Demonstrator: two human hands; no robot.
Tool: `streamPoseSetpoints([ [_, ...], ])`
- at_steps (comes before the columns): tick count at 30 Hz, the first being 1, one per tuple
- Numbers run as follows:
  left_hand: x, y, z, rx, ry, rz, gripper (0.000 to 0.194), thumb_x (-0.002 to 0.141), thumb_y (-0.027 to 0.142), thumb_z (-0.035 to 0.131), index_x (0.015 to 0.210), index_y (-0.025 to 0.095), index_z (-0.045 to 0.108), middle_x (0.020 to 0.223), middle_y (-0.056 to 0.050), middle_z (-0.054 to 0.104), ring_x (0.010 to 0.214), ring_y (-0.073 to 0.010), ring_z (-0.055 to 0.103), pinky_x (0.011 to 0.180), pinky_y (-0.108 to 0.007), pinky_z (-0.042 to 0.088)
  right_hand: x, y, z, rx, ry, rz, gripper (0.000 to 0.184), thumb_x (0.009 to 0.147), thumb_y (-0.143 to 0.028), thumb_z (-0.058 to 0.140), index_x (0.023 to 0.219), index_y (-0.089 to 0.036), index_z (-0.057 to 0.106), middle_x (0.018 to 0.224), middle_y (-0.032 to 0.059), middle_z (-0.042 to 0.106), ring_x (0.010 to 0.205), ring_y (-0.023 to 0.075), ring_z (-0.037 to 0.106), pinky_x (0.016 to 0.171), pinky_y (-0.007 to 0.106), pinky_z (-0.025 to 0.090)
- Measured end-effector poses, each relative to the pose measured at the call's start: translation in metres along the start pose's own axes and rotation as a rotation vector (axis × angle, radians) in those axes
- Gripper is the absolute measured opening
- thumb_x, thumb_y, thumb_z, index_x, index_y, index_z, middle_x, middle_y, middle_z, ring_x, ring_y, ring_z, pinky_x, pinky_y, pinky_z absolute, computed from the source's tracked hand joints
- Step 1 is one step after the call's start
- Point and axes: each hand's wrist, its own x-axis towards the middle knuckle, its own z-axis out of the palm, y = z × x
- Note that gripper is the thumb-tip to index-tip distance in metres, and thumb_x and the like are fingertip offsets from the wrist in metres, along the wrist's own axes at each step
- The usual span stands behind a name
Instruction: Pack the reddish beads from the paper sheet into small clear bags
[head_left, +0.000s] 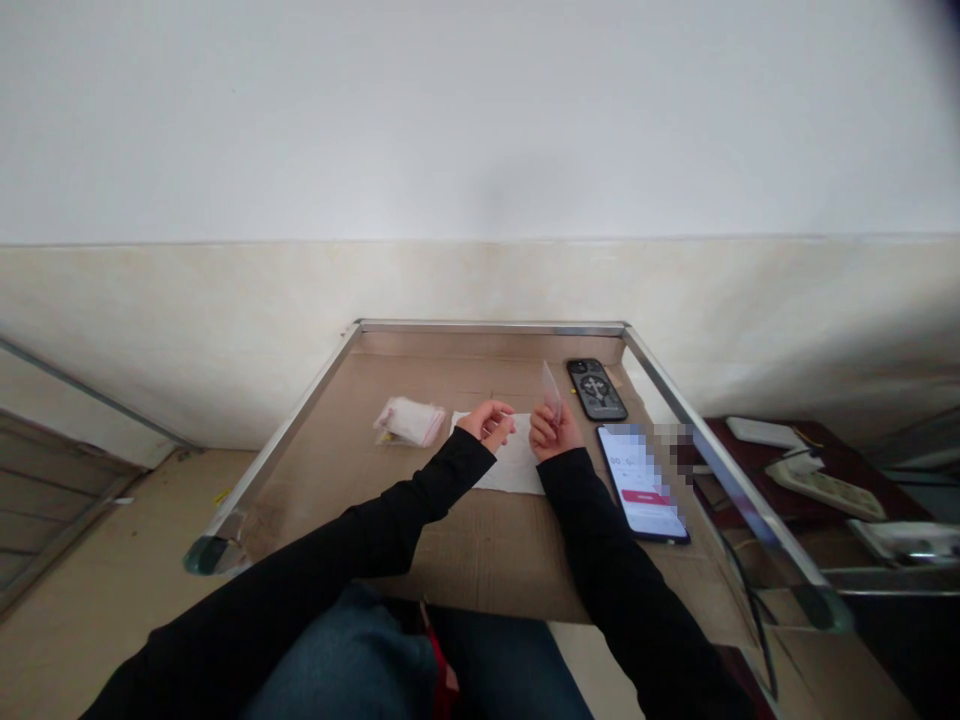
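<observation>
My right hand [556, 434] is closed around the lower end of a small, thin, see-through plastic piece [550, 388], which stands up from the fingers; it looks like a little bag, but I cannot be sure. To its left my left hand [486, 424] is held with bent fingers, a gap showing between fingertips and thumb, and nothing visible in it. Both hands are over a white paper sheet [517, 470] on the cardboard-covered table. Left of them lies a clear plastic bag [409, 421] with white contents.
A dark phone case or phone [597, 390] lies at the back right, and a phone with a lit screen [637, 480] sits nearer. A metal frame [491, 327] edges the cardboard tabletop [315, 480]. Beyond the right edge is a power strip [825, 487] on a dark red surface.
</observation>
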Motion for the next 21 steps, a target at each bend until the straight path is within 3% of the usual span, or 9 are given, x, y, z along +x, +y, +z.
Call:
streamPoseSetpoints([
  [7, 0.008, -0.001, -0.004, -0.006, 0.081, -0.147, 0.032, 0.067, 0.045, 0.049, 0.07, 0.013, 0.048, 0.06, -0.002, 0.056, 0.041, -0.0053, 0.047, 0.035, -0.013, 0.034, 0.008, 0.016, 0.007, -0.206, 0.193, 0.122, 0.031, 0.072, -0.042, 0.044, 0.055, -0.018, 0.039, 0.036, -0.0091, 0.033, 0.024, 0.0014, 0.015, 0.025, 0.015, 0.006],
  [10, 0.014, 0.002, -0.009, -0.003, 0.112, -0.174, 0.03, 0.066, 0.044, 0.051, 0.067, 0.014, 0.048, 0.06, -0.002, 0.056, 0.041, -0.0058, 0.047, 0.034, -0.014, 0.034, 0.008, 0.022, 0.008, -0.317, 0.153, 0.11, 0.035, 0.069, -0.045, 0.048, 0.051, -0.017, 0.038, 0.034, -0.009, 0.033, 0.023, 0.0008, 0.016, 0.025, 0.014, 0.005],
  [16, 0.026, 0.004, -0.017, 0.051, 0.206, -0.127, 0.02, 0.064, 0.034, 0.052, 0.063, 0.014, 0.049, 0.052, 0.002, 0.053, 0.04, -0.0057, 0.044, 0.035, -0.014, 0.035, 0.008, 0.017, 0.007, -0.244, 0.107, 0.254, 0.038, 0.071, -0.046, 0.043, 0.049, -0.018, 0.031, 0.032, -0.01, 0.027, 0.024, 0.0009, 0.01, 0.025, 0.014, 0.004],
  [21, 0.037, -0.002, -0.028, -0.014, 0.266, -0.096, 0.019, 0.065, 0.033, 0.052, 0.066, 0.014, 0.048, 0.053, 0.002, 0.053, 0.042, -0.0065, 0.046, 0.037, -0.016, 0.038, 0.012, 0.02, 0.005, -0.39, 0.215, 0.15, 0.037, 0.071, -0.049, 0.043, 0.051, -0.02, 0.031, 0.033, -0.0109, 0.022, 0.026, 0.0028, 0.009, 0.026, 0.016, 0.004],
])
